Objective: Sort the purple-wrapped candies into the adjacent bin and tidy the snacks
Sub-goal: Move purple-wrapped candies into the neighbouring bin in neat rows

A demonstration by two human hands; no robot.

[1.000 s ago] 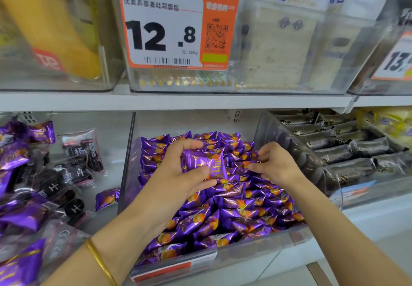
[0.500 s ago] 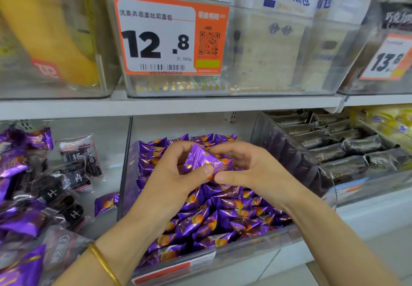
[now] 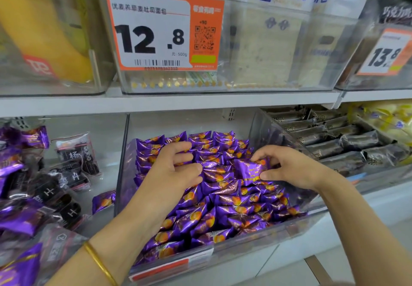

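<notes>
A clear middle bin [image 3: 121, 174] is heaped with purple-wrapped candies [image 3: 236, 205]. My right hand [image 3: 287, 169] pinches one purple candy [image 3: 250, 171] between thumb and fingers just above the heap. My left hand [image 3: 171, 174] hovers over the heap's left part with loosely curled fingers and holds nothing. The left bin [image 3: 104, 143] holds dark-wrapped snacks [image 3: 69, 174] mixed with more purple candies [image 3: 15, 216]. One purple candy [image 3: 103, 201] lies on that bin's floor beside the divider wall.
A right bin [image 3: 265, 129] holds rows of dark foil bars [image 3: 347, 143]. Yellow packets [image 3: 388, 116] lie at the far right. The upper shelf [image 3: 178, 103] carries clear bins of bread packs with orange price tags [image 3: 165, 31]. A gold bangle [image 3: 99, 263] circles my left wrist.
The purple candy passed from my left hand to my right hand. My right hand then drew it to the right, and the two hands moved apart over the heap.
</notes>
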